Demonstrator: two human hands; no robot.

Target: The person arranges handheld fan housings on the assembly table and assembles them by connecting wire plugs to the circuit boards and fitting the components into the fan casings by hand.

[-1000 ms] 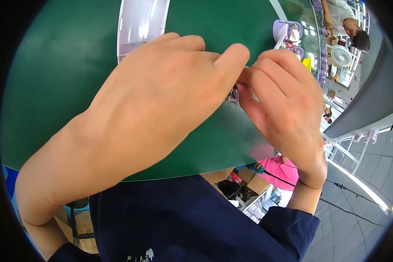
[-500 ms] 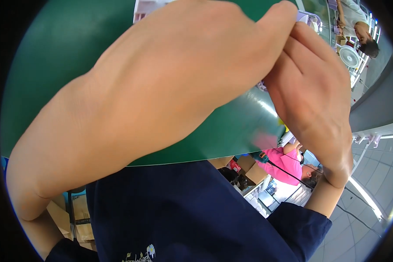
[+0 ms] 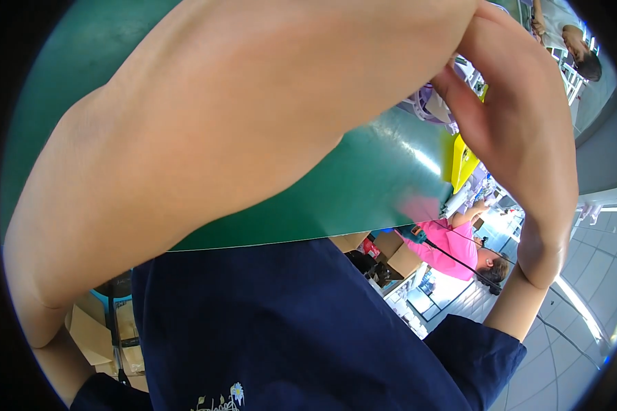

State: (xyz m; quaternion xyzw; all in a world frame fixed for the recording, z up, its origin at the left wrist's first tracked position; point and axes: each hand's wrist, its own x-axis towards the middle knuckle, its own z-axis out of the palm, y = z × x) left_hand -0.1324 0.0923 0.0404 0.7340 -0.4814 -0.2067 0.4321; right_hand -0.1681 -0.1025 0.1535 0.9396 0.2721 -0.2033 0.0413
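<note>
My left hand (image 3: 397, 41) and forearm stretch across the upper part of the head view, over a green tabletop (image 3: 308, 202). Its fingers are hidden beyond the top edge. Reaching in from the right, my right hand (image 3: 504, 72) meets the left hand's side near the top, and its thumb points down and left. The other right fingertips are covered by my left hand, so what either hand holds does not show. Beside the right thumb stands a purple openwork basket (image 3: 421, 108) with pale contents, partly hidden.
A yellow bin (image 3: 463, 163) is at the table's right side. A teal power tool (image 3: 411, 234) with a black cable sits at the near right edge, by cardboard boxes (image 3: 399, 257). A person in pink (image 3: 452, 255) and another person (image 3: 579, 58) are farther right.
Both my arms have shifted farther up the view. The purple basket and yellow bin show more now, while a pale tray at the top is out of sight. My right thumb has come into view.
</note>
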